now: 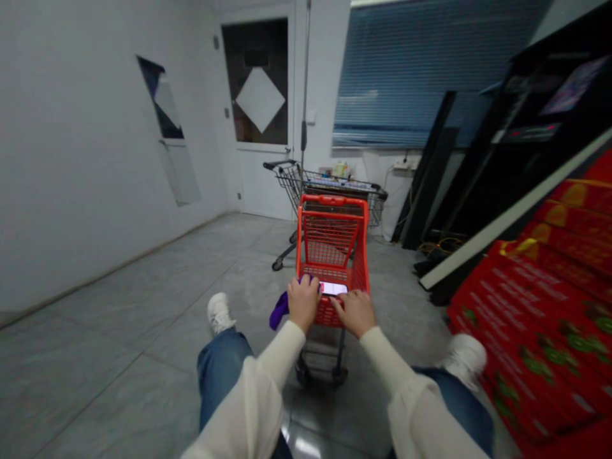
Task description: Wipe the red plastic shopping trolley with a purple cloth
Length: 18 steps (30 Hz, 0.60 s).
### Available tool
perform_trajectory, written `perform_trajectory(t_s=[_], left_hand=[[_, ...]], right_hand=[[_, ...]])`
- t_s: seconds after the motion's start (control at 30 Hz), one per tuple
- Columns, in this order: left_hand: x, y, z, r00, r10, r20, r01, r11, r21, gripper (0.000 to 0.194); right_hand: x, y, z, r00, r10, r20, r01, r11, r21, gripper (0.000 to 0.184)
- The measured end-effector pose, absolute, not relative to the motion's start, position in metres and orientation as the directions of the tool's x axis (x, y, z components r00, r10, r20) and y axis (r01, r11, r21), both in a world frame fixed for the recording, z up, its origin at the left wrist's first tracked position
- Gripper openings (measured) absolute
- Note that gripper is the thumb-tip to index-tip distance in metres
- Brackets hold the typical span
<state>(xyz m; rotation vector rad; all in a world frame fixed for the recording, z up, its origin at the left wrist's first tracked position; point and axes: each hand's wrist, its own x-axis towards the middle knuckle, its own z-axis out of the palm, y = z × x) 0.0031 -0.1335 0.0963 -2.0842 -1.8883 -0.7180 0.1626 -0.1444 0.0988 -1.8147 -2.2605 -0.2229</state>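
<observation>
A small red shopping cart stands in front of me, between my legs. My left hand is closed at its near edge, fingers curled on a purple cloth that hangs out to the left. Between my hands lies a phone with a lit screen facing up. My left fingertips come up to its left end. My right hand rests on the cart's near right edge, fingers spread, thumb beside the phone's lower right side. Parts of the cloth and the edge are hidden under my hands.
Behind the red cart is a metal wire cart with items on top. Red printed boxes are stacked at the right, near dark panels and a pale slanted board. A white door stands at the back.
</observation>
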Motion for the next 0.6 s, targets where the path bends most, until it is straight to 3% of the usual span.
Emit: perform_trajectory(t_s=[0.13, 0.3, 0.43, 0.6], left_hand=[[0.009, -0.134, 0.092, 0.156, 0.837, 0.524, 0.960, -0.253, 0.117, 0.022], [-0.005, -0.112, 0.106, -0.035, 0.875, 0.484, 0.972, -0.082, 0.220, 0.023], [0.021, -0.120, 0.100, -0.140, 0.860, 0.492, 0.954, -0.017, 0.300, 0.026], [0.035, -0.127, 0.096, 0.010, 0.874, 0.485, 0.958, -0.147, 0.245, 0.027]], right_hand=[[0.179, -0.140, 0.097, -0.180, 0.951, 0.252, 0.983, 0.184, 0.010, 0.046], [0.174, -0.138, 0.099, -0.265, 0.938, 0.222, 0.963, 0.269, 0.012, 0.039], [0.160, -0.136, 0.097, -0.211, 0.943, 0.258, 0.975, 0.220, -0.005, 0.040], [0.161, -0.137, 0.101, -0.184, 0.950, 0.251, 0.979, 0.200, -0.038, 0.041]])
